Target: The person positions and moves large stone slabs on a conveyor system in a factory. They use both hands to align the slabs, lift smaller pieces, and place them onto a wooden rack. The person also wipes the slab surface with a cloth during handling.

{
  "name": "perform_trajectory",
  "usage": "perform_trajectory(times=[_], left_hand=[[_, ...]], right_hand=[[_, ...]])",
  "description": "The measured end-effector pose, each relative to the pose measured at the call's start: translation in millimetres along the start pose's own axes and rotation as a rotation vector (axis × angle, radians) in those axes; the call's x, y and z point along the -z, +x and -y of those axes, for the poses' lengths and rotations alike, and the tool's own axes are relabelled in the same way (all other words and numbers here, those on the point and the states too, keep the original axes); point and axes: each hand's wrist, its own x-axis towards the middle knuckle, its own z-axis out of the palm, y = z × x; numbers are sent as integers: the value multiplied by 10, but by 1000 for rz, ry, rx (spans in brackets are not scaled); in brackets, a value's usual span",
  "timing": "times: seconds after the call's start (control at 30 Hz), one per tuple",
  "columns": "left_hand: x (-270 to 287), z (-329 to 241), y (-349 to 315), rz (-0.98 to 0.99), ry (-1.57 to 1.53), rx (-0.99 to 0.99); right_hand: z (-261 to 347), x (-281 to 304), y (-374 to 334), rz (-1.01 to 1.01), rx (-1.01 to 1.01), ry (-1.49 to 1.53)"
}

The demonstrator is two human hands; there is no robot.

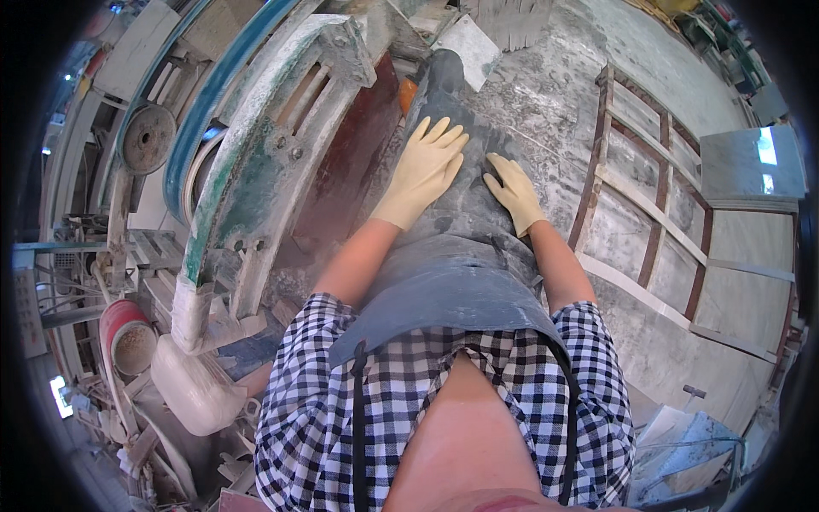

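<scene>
Looks like smooth, matt rubber on the left glove [420,171] and the right glove [514,194]. Reads as coated sheeting, dust-smeared with a faint sheen, on the apron [461,290]. Appears woven and soft in the checked cloth shirt [311,384]. Looks like metal, rough with chipped paint and powder, on the curved frame [247,194]. Shows as shiny plastic film around the white bundle [196,388]. Gleams, smooth and polished, on the grey slab [738,166]. Looks rough and dusty on the floor [546,98].
</scene>
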Motion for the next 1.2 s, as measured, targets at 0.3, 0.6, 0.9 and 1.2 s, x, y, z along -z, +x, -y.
perform_trajectory(times=[0.3, 0.6, 0.9, 1.2], left_hand=[[-338, 422, -208, 19, -170, 179], [-554, 482, -251, 17, -312, 216], [-565, 450, -254, 81, -336, 222], [-437, 430, -114, 278, -361, 362]], right_hand=[[-69, 22, 68, 74, -27, -44], [22, 327, 168, -84, 27, -190], [169, 597, 234, -207, 1, -82], [-8, 501, 463, 43, -79, -115]])
